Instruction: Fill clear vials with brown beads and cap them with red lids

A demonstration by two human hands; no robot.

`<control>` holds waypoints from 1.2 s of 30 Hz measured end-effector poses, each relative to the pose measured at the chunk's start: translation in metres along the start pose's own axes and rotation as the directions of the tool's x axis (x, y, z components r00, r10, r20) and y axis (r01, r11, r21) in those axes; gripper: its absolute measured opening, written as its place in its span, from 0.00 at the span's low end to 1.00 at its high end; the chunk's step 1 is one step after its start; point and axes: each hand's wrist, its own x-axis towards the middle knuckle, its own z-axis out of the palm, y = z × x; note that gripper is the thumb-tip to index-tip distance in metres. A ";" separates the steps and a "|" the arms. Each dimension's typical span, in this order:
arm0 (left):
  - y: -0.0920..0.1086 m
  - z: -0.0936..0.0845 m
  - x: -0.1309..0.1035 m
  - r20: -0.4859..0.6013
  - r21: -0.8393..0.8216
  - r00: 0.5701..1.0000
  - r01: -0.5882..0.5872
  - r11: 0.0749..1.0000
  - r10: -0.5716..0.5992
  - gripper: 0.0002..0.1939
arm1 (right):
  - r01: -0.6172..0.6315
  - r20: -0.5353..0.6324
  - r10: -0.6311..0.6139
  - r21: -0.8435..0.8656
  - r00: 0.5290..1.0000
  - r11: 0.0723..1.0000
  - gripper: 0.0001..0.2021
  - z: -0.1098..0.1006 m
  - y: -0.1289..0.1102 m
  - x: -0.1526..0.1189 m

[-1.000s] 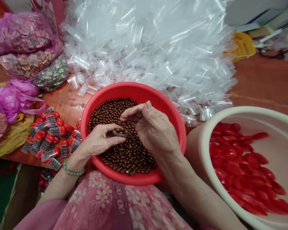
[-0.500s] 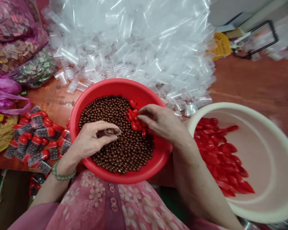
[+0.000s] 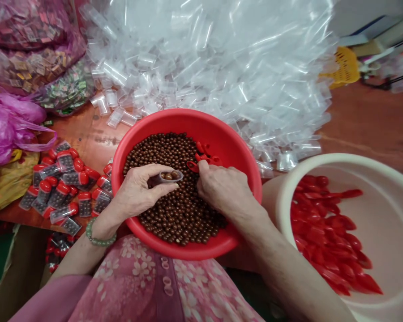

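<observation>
My left hand (image 3: pixel 139 190) is closed round a clear plastic tube (image 3: pixel 170 177), its oval mouth facing up and brown balls showing inside. It is above a red basin (image 3: pixel 221 121) holding many small shiny brown balls (image 3: pixel 161 150). Over the basin's right part, my right hand (image 3: pixel 223 188) has its fingers pinched on a red plastic cap (image 3: pixel 192 167), whose open end points toward the tube. Behind those fingers, several more red caps (image 3: pixel 208 157) lie on the balls, partly hidden by the hand.
A cream tub (image 3: pixel 352 162) with red pieces stands at right. Behind the basin rises a heap of clear tubes (image 3: pixel 188 67). Filled, red-capped tubes (image 3: pixel 65 179) lie at left, near a pink plastic bag (image 3: pixel 16 125) and bags of small wrapped pieces (image 3: pixel 30 71). A yellow basket (image 3: pixel 344 67) is at back right.
My right hand has moved from the pile of red caps toward the tube, now with a cap at its fingertips. The left hand still holds the tube. The whole view has shifted slightly.
</observation>
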 end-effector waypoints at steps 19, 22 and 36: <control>-0.001 -0.006 -0.005 0.050 -0.046 0.996 -0.070 0.997 0.072 0.09 | 0.305 -0.184 -0.370 0.903 0.911 0.303 0.13 -0.010 0.004 -0.016; -0.003 -0.004 -0.005 0.052 -0.061 0.998 -0.027 0.998 0.030 0.12 | 0.212 -0.175 -0.171 0.951 0.970 0.225 0.13 -0.004 0.003 -0.015; -0.007 -0.007 -0.002 0.158 0.101 0.971 -0.195 0.976 0.177 0.11 | 0.064 0.024 0.190 0.895 0.981 -0.442 0.16 0.007 -0.033 0.004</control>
